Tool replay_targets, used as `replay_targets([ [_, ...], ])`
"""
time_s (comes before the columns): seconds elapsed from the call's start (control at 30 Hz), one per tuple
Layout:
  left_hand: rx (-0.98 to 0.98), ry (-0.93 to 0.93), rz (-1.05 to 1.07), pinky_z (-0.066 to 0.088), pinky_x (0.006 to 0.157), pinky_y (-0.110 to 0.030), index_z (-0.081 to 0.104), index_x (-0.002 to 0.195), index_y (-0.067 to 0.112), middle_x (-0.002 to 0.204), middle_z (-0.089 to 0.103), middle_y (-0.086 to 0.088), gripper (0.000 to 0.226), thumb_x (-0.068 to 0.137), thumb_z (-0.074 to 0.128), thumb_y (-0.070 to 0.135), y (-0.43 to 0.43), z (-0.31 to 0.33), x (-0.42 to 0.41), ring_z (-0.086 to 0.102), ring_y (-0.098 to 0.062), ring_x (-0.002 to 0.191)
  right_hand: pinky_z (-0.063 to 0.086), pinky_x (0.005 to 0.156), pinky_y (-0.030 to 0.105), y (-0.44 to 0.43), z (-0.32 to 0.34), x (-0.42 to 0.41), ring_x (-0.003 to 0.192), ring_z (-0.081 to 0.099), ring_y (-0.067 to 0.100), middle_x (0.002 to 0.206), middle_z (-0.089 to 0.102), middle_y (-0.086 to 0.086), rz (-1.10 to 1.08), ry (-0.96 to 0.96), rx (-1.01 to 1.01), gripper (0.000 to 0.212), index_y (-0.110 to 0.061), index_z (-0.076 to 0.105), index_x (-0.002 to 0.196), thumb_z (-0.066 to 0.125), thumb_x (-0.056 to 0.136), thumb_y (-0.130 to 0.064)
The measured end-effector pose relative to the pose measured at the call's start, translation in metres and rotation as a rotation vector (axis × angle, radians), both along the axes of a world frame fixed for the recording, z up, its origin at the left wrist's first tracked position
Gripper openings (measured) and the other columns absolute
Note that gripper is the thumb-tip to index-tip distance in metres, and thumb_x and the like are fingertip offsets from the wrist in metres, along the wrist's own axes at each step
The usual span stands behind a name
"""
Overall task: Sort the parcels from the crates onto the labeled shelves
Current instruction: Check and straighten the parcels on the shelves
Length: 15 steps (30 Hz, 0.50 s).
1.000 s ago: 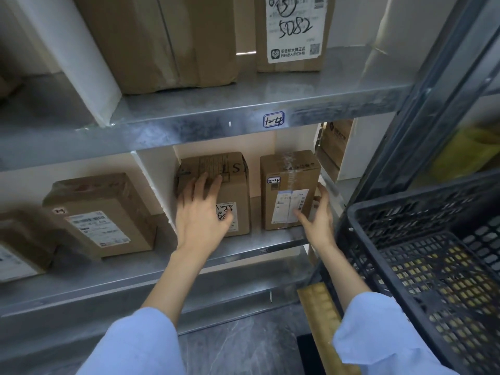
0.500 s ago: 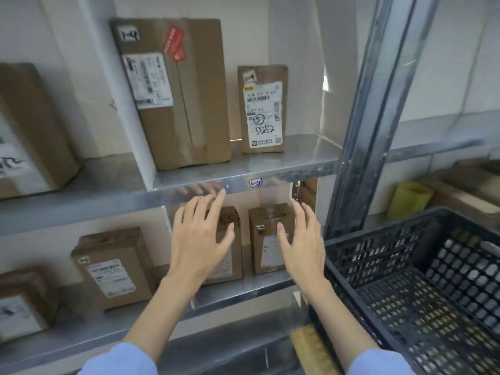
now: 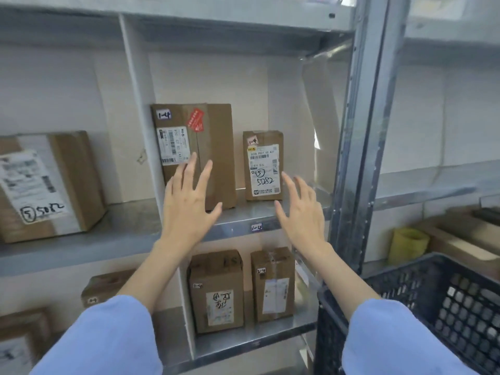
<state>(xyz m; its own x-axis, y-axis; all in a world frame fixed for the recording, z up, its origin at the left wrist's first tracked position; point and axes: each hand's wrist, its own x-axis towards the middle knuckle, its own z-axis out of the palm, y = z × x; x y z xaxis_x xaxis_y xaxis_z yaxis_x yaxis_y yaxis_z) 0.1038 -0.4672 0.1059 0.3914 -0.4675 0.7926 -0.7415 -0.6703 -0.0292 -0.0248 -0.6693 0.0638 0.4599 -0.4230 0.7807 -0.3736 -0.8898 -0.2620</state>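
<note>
We see a metal shelf rack (image 3: 359, 131) filling the view, with white dividers (image 3: 138, 104) splitting it into bays. A black mesh crate (image 3: 446, 307) sits lower right, just beside the rack's post.

Middle shelf (image 3: 130, 220), left bay: a big parcel (image 3: 67, 185) marked 5082.

Bay tagged 1-4:
- The tall parcel (image 3: 216, 147), red sticker and 1-4 tag, stands upright by the divider.
- The small parcel (image 3: 263, 166), also tagged 1-4 and marked 5082, stands upright just right of it, apart.

Shelf below: left lower parcel (image 3: 216, 290) and right lower parcel (image 3: 273, 285) stand upright side by side.

Left grip (image 3: 186, 209) is raised in front of the tall parcel's lower half, fingers spread and holding nothing. We cannot tell if it touches. Right grip (image 3: 303, 215) is near the small parcel's lower right corner, also spread and holding nothing.

The shelf-edge label (image 3: 256, 227) reading 1-4 sits between the two grips.
</note>
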Motion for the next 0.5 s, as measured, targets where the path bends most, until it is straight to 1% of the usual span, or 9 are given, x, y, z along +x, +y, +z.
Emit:
replay_targets([
  [0.1,-0.024,0.04,0.024,0.025,0.115,-0.049,0.017,0.156,0.024,0.163,0.006,-0.012,0.095,0.08,0.07,0.046,-0.003,0.014,0.012,0.014,-0.036,0.147,0.048,0.096,0.046,-0.015,0.014,0.017,0.134,0.041,0.031,0.154,0.035,0.01,-0.015,0.068,-0.01,0.071,-0.029,0.021,0.154,0.057,0.094,-0.039],
  [0.27,-0.049,0.059,0.057,0.026,0.114,-0.051,0.01,0.157,0.027,0.164,-0.003,-0.01,0.106,0.076,0.076,0.045,-0.008,0.02,0.029,0.01,-0.038,0.146,0.05,0.09,0.045,-0.034,0.034,0.041,0.128,0.047,0.032,0.157,0.03,0.008,0.008,0.119,-0.022,0.082,-0.029,0.017,0.156,0.064,0.09,-0.038],
  [0.37,-0.058,0.065,0.079,0.033,0.111,-0.052,0.013,0.156,0.029,0.164,-0.005,-0.009,0.107,0.073,0.079,0.045,-0.011,0.015,0.033,0.012,-0.04,0.145,0.051,0.089,0.045,-0.044,0.04,0.05,0.13,0.045,0.032,0.158,0.025,0.009,0.028,0.142,0.004,0.091,-0.03,0.008,0.156,0.067,0.088,-0.039],
  [0.43,-0.062,0.059,0.092,0.039,0.106,-0.053,0.02,0.155,0.027,0.163,-0.001,-0.01,0.106,0.07,0.081,0.045,-0.013,0.013,0.035,0.015,-0.042,0.143,0.053,0.085,0.045,-0.05,0.04,0.053,0.127,0.047,0.034,0.156,0.028,0.011,0.039,0.148,-0.002,0.096,-0.031,0.004,0.155,0.07,0.086,-0.039],
  [0.5,-0.055,0.046,0.102,0.041,0.104,-0.054,0.024,0.153,0.026,0.163,0.002,-0.012,0.106,0.067,0.084,0.042,-0.014,0.01,0.037,0.017,-0.044,0.142,0.054,0.084,0.046,-0.055,0.039,0.056,0.125,0.048,0.033,0.152,0.033,0.011,0.046,0.16,-0.003,0.102,-0.032,0.001,0.154,0.074,0.082,-0.037],
])
